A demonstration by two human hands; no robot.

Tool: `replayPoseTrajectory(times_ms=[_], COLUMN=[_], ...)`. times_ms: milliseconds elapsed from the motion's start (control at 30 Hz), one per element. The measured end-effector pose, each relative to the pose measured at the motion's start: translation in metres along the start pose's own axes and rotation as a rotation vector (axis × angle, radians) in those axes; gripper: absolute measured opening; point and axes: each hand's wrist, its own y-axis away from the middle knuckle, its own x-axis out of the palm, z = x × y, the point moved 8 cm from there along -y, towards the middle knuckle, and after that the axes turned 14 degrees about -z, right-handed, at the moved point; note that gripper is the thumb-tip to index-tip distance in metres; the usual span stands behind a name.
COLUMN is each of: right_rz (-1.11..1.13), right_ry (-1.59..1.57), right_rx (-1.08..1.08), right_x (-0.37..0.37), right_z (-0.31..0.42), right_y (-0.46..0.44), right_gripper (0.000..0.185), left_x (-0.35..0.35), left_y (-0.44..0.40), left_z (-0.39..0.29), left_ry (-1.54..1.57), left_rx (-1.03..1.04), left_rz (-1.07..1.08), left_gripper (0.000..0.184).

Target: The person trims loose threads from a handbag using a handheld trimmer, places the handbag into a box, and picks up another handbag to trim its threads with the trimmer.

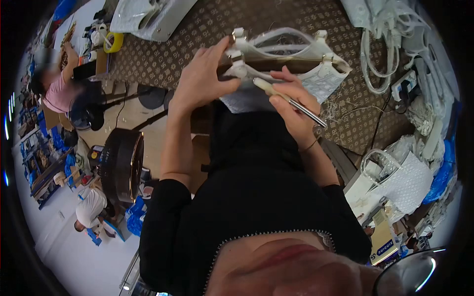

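A white handbag with a quilted-looking side lies in front of me at the table's near edge, its brown-edged opening facing up. Two pale handles arch over it, fixed by tabs with metal rings. At its left end, my left hand grips the bag by the handle tabs, thumb on the near side and index finger reaching the far tab. Between the fingers of my right hand is a slim pen-like tool with a cream end and a silver shaft. The cream end points at the bag's near rim, close to the left tab; contact is unclear.
Brown patterned cloth covers the table, with loose thread scraps at right. Another white bag lies at the far left. White straps and a white woven bag are at right. A black fan stands left; two people are farther off.
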Motion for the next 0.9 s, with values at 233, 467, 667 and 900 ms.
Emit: replayPoseTrajectory(times_ms=[233, 467, 667, 900], right_rz=[-0.185, -0.461, -0.685, -0.671], right_ry=[-0.32, -0.28, -0.261, -0.26], right_rx=[0.106, -0.226, -0.208, -0.126], right_x=[-0.035, -0.105, -0.157, -0.154], right_z=[0.013, 0.048, 0.032, 0.011], right_y=[0.0, -0.005, 0.005, -0.008], right_gripper=[0.018, 0.027, 0.026, 0.024], left_x=[0.039, 0.031, 0.051, 0.078], left_y=[-0.019, -0.019, 0.007, 0.029], left_z=[0.028, 0.121, 0.178, 0.216], left_ry=[0.41, 0.995, 1.515, 1.898], left_rx=[-0.264, -0.689, -0.916, -0.806], left_rz=[0.064, -0.148, -0.134, -0.309], left_gripper=[0.062, 0.024, 0.06, 0.063])
